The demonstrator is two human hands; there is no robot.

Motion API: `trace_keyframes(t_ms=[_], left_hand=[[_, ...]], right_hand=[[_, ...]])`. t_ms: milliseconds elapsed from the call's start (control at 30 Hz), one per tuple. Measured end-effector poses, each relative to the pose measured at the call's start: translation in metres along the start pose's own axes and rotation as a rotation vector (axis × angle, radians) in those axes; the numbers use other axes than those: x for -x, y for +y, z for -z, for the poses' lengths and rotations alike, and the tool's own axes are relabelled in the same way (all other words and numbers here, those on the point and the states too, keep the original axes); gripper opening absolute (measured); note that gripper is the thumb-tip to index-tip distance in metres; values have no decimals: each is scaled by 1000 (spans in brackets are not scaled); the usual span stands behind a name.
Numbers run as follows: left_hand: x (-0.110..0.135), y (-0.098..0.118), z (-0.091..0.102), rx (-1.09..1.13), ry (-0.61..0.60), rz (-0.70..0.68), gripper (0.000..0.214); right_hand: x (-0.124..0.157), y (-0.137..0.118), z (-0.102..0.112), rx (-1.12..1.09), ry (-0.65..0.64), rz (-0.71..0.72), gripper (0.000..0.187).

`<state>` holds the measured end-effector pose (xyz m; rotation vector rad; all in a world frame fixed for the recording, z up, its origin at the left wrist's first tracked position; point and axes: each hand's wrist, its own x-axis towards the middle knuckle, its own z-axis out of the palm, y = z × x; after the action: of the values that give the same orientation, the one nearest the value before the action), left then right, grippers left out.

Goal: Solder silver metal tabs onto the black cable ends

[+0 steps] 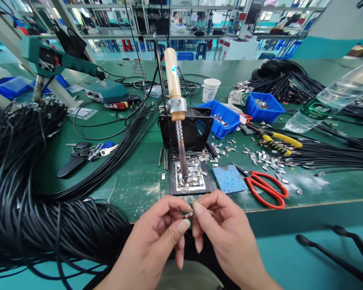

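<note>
Low centre of frame: left hand (157, 237) and right hand (220, 229) both pinch one small metal clip (188, 215) on a thin wire end, fingertips closed on it (fitting step, I judge). Next needs a steady, aligned hold. Beyond: black tray (191, 189) of shiny clips, wood-handled soldering iron (176, 96), red scissors (268, 185), glossy black cable bundle (21, 181).

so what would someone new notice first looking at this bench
Probably the soldering iron with its wooden handle, standing tilted in a clamp at the centre, tip down among small metal clips on a black tray. Below it, the left hand and right hand pinch a tiny part between them. A big heap of black cables fills the left side.
</note>
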<state>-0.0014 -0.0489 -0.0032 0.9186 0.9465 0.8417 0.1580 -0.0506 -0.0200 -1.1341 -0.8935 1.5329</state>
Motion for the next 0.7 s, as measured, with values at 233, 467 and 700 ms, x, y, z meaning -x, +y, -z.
trace_keyframes(t_ms=[233,467,700], left_hand=[[0,-1,1,-23,19,-16,11],[-1,-3,-1,-35,24,-34,12],[1,-5,1,-17,91,-12,15]], right_hand=[[-1,0,0,-2,-2,-10,28],[-2,0,0,4,-6,-21,29],[-2,-1,1,12,-5,-17,30]])
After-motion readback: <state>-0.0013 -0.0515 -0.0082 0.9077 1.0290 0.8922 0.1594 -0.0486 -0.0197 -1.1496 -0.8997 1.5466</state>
